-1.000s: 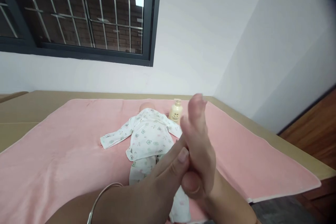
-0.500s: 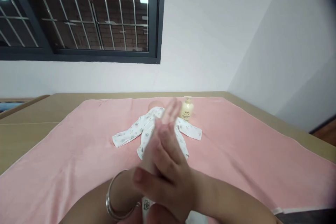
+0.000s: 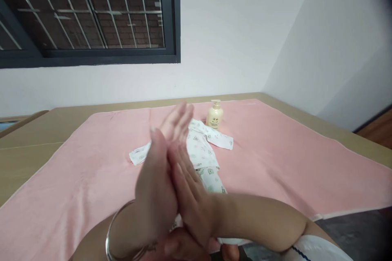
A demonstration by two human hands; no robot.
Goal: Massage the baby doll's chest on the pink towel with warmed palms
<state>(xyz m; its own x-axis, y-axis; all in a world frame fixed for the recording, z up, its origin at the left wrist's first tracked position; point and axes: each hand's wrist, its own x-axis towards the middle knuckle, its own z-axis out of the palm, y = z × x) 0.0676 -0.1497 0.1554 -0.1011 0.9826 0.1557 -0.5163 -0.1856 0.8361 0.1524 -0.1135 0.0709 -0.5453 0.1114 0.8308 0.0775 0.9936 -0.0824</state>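
Note:
My left hand, with a silver bangle at the wrist, is raised in front of me with its fingers stretched out. Against its palm lies my right hand, fingers also straight and flat. Nothing shows between the palms. Beyond the hands, a small white printed long-sleeved top is spread out, partly hidden by them. Small printed trousers extend below its hem. A cream pump bottle with a face design stands upright beside the top's right sleeve.
A pink blanket covers much of the tan bed surface. Behind it rises a white wall with a dark-framed barred window. Several reddish shapes at the bottom edge, below my hands, are unclear.
My hands have shifted left and turned from overlapping across each other to standing more upright, palm against palm. The view has moved slightly, and more of the trousers shows.

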